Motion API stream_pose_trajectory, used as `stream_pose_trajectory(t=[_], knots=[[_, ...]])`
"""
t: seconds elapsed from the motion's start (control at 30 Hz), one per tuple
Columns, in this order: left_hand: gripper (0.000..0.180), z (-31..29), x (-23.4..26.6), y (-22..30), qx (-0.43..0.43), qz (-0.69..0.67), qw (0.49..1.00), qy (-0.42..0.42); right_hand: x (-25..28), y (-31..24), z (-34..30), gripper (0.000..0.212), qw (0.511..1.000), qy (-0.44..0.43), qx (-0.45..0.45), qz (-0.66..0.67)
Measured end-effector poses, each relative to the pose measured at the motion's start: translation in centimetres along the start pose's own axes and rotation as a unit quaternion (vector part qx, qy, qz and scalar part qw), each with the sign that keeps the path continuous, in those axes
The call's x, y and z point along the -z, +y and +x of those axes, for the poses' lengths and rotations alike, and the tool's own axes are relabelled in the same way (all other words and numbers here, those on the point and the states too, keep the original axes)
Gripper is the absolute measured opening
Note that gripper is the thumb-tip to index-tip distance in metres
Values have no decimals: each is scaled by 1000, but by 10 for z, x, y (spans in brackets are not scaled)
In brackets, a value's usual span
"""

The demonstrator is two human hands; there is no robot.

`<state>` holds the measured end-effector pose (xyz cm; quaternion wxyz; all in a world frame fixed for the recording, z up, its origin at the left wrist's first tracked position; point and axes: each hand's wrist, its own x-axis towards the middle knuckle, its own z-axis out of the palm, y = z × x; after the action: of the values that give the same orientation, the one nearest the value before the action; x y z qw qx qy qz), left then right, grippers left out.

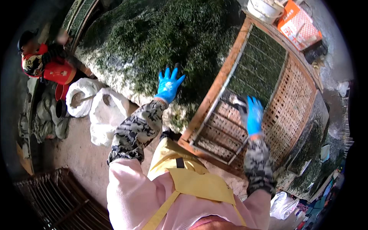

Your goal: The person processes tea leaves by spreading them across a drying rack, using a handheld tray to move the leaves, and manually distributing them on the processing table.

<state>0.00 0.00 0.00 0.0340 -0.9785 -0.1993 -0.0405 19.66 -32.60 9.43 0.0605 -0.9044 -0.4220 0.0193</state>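
My left hand (168,85), in a blue glove with dark fingertips, is open with its fingers spread over a large heap of dark green, stringy, seaweed-like material (153,42). Also blue-gloved, my right hand (254,115) has its fingers stretched out and is open above a metal grid frame (203,123). This frame lies on a woven slatted tray (293,90) with a wooden rim. A layer of the green material (258,61) covers the frame's far part; bare slats show through its near part. Whether my right fingers touch the frame, I cannot tell.
Another person (40,63) in red works at the far left. White sacks (107,111) stand left of the heap. A dark slatted rack (63,199) lies at lower left. A white bucket (265,9) and an orange-and-white container (299,27) stand beyond the tray.
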Motion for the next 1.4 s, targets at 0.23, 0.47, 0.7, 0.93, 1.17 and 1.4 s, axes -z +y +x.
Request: stream_pose_trajectory(t=[0.23, 0.47, 0.7, 0.93, 1.17, 1.4], knots=[[81, 201, 21, -98, -14, 35, 992, -123, -20, -38, -49, 41, 953, 238, -126, 141], [47, 214, -37, -137, 17, -197, 970, -139, -29, -89, -39, 38, 960, 220, -146, 97], [52, 176, 25, -177, -50, -319, 941, 106, 7, -132, 17, 34, 945, 252, -116, 175], [34, 233, 284, -181, -123, -725, 669, 108, 55, -124, 85, 32, 904, 354, 21, 237], [35, 214, 459, -157, -351, -431, 813, 173, 178, -196, 168, 37, 759, 583, 193, 217], [30, 191, 411, -95, -195, -777, 593, 75, 103, -245, 242, 51, 909, 350, 217, 64]])
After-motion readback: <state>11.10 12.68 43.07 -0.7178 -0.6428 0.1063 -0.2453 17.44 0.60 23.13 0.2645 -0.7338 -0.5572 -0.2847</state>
